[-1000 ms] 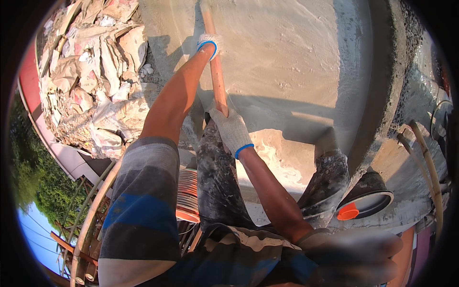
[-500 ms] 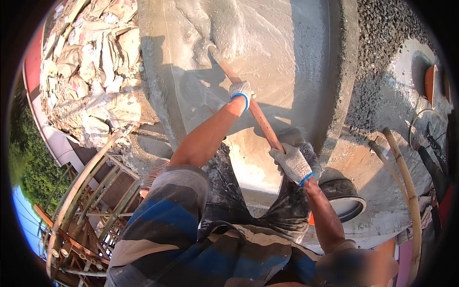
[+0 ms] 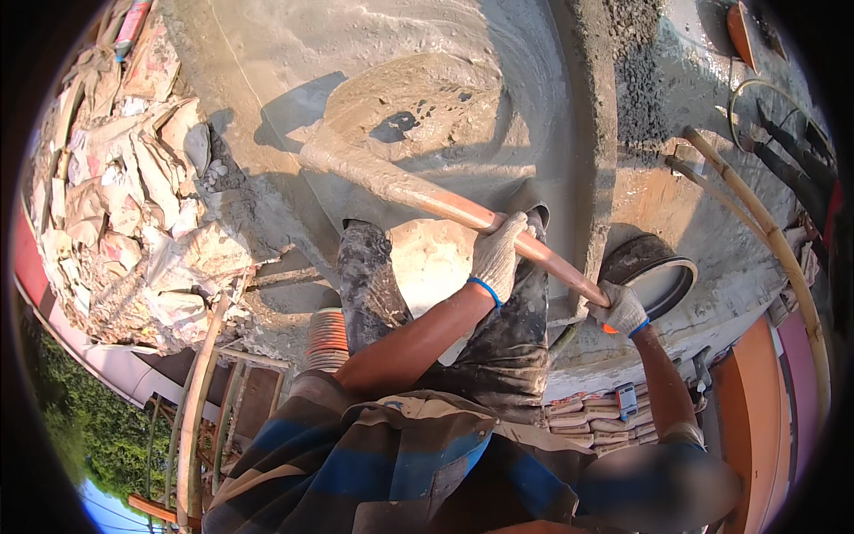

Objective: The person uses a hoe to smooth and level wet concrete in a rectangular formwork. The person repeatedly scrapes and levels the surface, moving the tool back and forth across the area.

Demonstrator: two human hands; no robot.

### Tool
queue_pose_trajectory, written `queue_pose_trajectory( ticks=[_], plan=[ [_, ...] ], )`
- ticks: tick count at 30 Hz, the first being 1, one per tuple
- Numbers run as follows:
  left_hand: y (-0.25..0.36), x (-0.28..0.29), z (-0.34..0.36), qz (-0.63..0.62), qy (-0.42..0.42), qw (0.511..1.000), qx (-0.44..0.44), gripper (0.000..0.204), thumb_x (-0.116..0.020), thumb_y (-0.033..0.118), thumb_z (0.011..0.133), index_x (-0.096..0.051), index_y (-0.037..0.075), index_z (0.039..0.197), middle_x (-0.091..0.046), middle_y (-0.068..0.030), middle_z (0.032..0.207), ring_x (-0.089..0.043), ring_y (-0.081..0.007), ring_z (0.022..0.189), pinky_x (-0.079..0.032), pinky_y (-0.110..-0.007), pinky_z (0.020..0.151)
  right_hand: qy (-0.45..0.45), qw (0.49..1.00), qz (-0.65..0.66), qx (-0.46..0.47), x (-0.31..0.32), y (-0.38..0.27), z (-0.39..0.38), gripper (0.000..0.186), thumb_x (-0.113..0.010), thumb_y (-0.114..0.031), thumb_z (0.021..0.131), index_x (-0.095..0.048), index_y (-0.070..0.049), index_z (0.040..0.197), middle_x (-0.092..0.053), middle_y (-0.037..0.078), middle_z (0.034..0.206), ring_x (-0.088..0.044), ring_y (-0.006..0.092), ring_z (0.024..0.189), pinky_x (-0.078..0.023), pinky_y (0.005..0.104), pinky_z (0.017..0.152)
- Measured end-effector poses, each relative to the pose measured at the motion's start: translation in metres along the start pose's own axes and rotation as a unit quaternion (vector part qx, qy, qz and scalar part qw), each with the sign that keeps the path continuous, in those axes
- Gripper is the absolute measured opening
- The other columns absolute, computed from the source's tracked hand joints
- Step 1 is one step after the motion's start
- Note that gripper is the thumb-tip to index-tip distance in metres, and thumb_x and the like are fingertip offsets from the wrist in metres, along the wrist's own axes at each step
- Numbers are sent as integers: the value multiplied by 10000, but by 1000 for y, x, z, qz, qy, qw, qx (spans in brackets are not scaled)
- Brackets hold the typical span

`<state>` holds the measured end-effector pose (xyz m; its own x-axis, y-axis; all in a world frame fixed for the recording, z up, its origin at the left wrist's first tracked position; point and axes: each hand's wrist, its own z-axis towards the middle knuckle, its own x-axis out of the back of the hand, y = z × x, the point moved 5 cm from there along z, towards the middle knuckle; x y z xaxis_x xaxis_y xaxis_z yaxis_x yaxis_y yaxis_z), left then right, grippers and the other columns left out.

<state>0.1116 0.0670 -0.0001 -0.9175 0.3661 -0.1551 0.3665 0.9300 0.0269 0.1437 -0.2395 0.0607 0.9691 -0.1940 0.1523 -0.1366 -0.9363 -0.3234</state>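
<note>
A long wooden-handled hoe (image 3: 436, 198) slants across in front of my legs, its head end at upper left. Its broad blade (image 3: 427, 84) is coated with wet grey mortar, so little bare metal shows. My left hand (image 3: 500, 256), in a knitted glove with a blue cuff, wraps round the middle of the handle. Farther down, my right hand (image 3: 620, 309), gloved alike, closes round the butt end. Wet mortar (image 3: 356, 22) spreads beneath the blade in a long concrete trough (image 3: 594, 116). I cannot tell whether the blade touches the mix.
Crumpled paper sacks (image 3: 133, 205) lie heaped at left, above bamboo poles (image 3: 194, 418). A black bucket (image 3: 645, 271) stands by my right hand. Gravel (image 3: 633, 80) borders the trough's right wall. Bamboo poles (image 3: 756, 214) and stacked bags (image 3: 583, 418) are at right and lower right.
The hoe has swung from steep to more slanting, with its head coming back toward me and left, its blade now visible. Both hands have moved down and right with the handle.
</note>
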Motion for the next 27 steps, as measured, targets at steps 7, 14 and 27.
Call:
queue_pose_trajectory(
  ticks=[7,14,27],
  plan=[
    [374,37,130,185,19,956,-228,204,-723,186,956,-559,65,954,-538,-50,833,-616,-215,734,-655,-452,807,6,963,222,154,-94,-317,212,479,-778,-383,908,-693,16,1157,-729,259,919,-733,416,880,-553,450,779],
    [674,102,239,523,179,771,-317,356,-730,353,923,-704,-1,938,-701,-110,863,-651,-208,694,-534,-389,689,-33,847,500,177,-162,-596,355,483,-714,-451,935,-696,25,1018,-694,170,709,-711,307,619,-550,428,570],
    [543,200,278,607,285,708,-220,440,-729,353,842,-753,-34,1050,-767,-188,940,-754,-284,821,-589,-455,720,-71,856,511,41,-249,-529,301,435,-690,-438,971,-654,-7,1014,-622,28,721,-597,145,626,-485,344,589]
  ],
)
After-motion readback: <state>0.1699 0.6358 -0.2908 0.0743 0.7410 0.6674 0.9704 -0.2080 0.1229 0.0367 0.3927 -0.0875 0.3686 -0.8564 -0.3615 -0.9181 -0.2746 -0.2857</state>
